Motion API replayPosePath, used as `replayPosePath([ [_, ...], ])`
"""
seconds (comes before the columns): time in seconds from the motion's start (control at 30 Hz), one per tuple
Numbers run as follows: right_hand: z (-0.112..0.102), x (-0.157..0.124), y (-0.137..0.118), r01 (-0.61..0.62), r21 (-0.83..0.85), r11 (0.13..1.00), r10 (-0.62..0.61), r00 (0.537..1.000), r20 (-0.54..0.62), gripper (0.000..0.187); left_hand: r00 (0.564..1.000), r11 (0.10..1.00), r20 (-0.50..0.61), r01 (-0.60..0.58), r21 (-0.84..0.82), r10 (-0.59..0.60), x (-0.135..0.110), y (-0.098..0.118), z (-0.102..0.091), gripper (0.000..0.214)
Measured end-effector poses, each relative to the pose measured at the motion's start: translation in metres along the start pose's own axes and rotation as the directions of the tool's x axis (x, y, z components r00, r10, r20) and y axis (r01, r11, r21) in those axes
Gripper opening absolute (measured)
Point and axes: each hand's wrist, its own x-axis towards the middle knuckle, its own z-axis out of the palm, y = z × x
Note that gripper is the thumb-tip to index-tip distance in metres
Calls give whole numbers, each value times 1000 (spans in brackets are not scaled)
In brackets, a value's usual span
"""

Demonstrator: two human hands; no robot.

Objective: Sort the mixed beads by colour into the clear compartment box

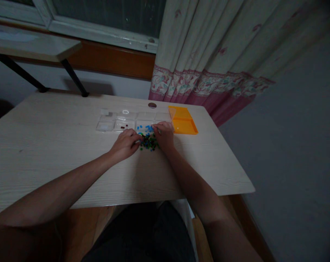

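Note:
A loose pile of tiny green, blue and dark plastic pieces (148, 142) lies on the table between my hands. My left hand (126, 143) is at the pile's left edge, thumb and fingers drawn together in a pinch; what is between them is too small to tell. Just behind the pile, my right hand (165, 134) has curled fingers by some small blue pieces (149, 128) in a compartment of the clear divided tray (124, 120). Whatever its fingertips hold is unclear. A few dark red pieces (123, 127) lie in the compartment to the left.
An orange open case (185, 126) sits right of the tray. A round brown object (152, 105) lies behind it on the pale wooden table (58, 145). A raised shelf (44, 49) stands at back left, and a curtain (205, 54) hangs behind the table.

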Motion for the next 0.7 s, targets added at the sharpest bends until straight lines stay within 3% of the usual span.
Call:
replayPosePath([
  [0.7,-1,0,0,8,9,1000,-8,1000,4,21,998,998,17,-57,-29,57,-1,1,-1,22],
])
